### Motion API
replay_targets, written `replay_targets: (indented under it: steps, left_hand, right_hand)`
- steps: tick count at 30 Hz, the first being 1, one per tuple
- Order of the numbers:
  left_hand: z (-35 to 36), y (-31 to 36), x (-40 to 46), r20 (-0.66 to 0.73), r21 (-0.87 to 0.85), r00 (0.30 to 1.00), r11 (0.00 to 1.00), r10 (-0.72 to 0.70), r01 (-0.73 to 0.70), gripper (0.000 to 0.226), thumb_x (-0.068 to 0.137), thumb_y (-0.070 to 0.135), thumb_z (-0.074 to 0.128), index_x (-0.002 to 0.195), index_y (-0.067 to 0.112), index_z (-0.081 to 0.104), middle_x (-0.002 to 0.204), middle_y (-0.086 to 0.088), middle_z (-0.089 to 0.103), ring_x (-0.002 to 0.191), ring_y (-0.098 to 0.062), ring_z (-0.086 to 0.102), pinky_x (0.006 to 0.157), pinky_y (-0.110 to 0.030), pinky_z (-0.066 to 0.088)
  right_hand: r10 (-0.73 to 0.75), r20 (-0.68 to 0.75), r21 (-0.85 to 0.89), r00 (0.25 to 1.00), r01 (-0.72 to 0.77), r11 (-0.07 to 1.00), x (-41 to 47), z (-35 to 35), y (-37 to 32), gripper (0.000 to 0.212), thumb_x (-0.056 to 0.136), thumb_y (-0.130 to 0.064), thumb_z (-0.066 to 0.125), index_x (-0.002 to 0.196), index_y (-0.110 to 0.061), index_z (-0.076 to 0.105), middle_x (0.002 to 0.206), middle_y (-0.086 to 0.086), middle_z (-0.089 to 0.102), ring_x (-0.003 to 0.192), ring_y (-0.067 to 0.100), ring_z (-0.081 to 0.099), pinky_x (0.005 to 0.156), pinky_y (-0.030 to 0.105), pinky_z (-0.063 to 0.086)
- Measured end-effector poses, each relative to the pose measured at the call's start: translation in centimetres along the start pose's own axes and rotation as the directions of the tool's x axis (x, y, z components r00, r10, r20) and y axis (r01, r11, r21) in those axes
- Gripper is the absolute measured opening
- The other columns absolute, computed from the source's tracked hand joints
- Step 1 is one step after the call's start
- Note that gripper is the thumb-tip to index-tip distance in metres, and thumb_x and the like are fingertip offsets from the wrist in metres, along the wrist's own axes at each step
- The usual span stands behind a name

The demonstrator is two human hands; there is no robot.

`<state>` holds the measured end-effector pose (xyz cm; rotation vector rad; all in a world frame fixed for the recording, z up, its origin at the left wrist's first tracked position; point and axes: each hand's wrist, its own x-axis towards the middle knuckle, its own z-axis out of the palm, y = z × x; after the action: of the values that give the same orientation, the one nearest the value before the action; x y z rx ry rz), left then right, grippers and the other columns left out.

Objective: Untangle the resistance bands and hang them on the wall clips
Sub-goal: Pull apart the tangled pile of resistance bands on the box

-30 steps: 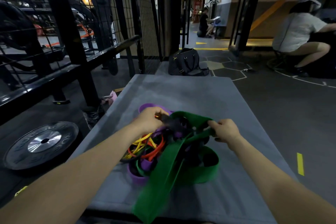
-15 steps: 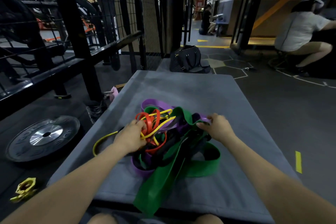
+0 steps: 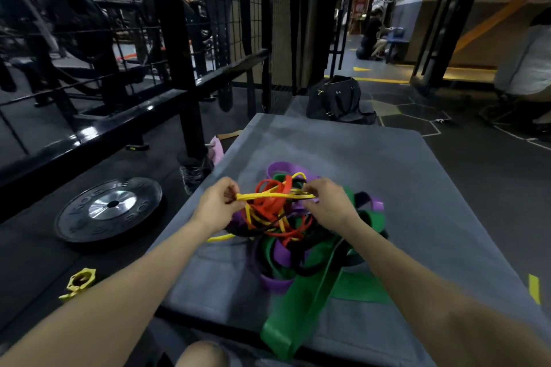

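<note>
A tangled heap of flat rubber resistance bands point(image 3: 295, 235), in red, purple, green, black and yellow, lies on the grey padded mat point(image 3: 417, 188), near its front half. A thin yellow rubber band point(image 3: 275, 195) is stretched taut and roughly level above the heap, between the two hands.

The step in hand is judged to be the freeing of this yellow band. It would best be done by keeping the strand under light tension only, so that its path through the thin red rubber band point(image 3: 272, 208) can be traced; a hard pull would likely tighten the knot below. The loop should be followed to where it dips under the red and black strands, and the crossing bands lifted off rather than dragged through. The wide green rubber band point(image 3: 301, 319), hanging over the mat's front edge, is best left until the thin ones are out.

The left hand point(image 3: 216, 205) is held at the left of the heap, fingers curled and pinching the yellow band's end. The right hand point(image 3: 329, 202) is held opposite, knuckles up, fingers bent round the same band; whether other strands are also caught in that grip cannot be told. Both forearms reach forward and inward. No wall clips are seen.
</note>
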<state>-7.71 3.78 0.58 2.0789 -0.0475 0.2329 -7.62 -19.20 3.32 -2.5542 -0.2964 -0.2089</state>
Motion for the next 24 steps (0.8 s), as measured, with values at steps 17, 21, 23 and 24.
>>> replay_targets:
  steps: [17, 21, 23, 24]
  left_hand:
    - [-1.8, -3.2, -2.8, 0.347, 0.596, 0.929, 0.736, 0.127, -0.323, 0.039, 0.063, 0.027, 0.082, 0.094, 0.019, 0.06, 0.091, 0.007, 0.059, 0.092, -0.017, 0.058, 0.078, -0.028, 0.046]
    - [-3.0, -0.7, -1.7, 0.155, 0.281, 0.931, 0.889, 0.331, -0.363, 0.023, 0.069, 0.016, 0.077, 0.084, 0.025, 0.063, 0.082, 0.008, 0.055, 0.083, 0.0, 0.055, 0.076, -0.018, 0.042]
    - [-3.4, 1.6, -1.3, 0.055, 0.088, 0.932, 0.928, 0.357, -0.361, 0.027, 0.074, 0.012, 0.075, 0.088, 0.03, 0.06, 0.083, 0.017, 0.058, 0.083, 0.012, 0.055, 0.076, -0.006, 0.042]
    - [-3.3, 2.8, -0.9, 0.028, 0.026, 0.933, 0.933, 0.358, -0.358, 0.028, 0.077, 0.009, 0.073, 0.091, 0.029, 0.059, 0.085, 0.019, 0.059, 0.085, 0.015, 0.055, 0.077, -0.005, 0.043]
  right_hand:
    - [-0.095, 0.09, 0.12, 0.991, 0.083, 0.989, -0.2, 4.2, 0.8, 0.055, 0.071, -0.031, 0.079, 0.116, -0.012, 0.054, 0.114, 0.0, 0.044, 0.108, 0.02, 0.054, 0.098, 0.035, 0.043]
    - [-0.218, 0.046, 0.144, 0.975, 0.209, 0.967, -0.4, 3.3, 0.1, 0.048, 0.069, -0.023, 0.08, 0.111, -0.013, 0.058, 0.111, 0.001, 0.049, 0.102, 0.015, 0.052, 0.097, 0.031, 0.043]
    - [-0.227, 0.08, 0.224, 0.971, 0.205, 0.953, -0.3, 2.6, -0.6, 0.066, 0.068, -0.025, 0.082, 0.126, -0.014, 0.052, 0.118, 0.001, 0.045, 0.102, 0.011, 0.049, 0.098, 0.022, 0.041]
    - [-0.22, 0.087, 0.24, 0.972, 0.194, 0.951, -0.1, 2.4, -0.9, 0.071, 0.068, -0.027, 0.082, 0.131, -0.015, 0.05, 0.12, 0.0, 0.044, 0.104, 0.01, 0.049, 0.098, 0.02, 0.039]
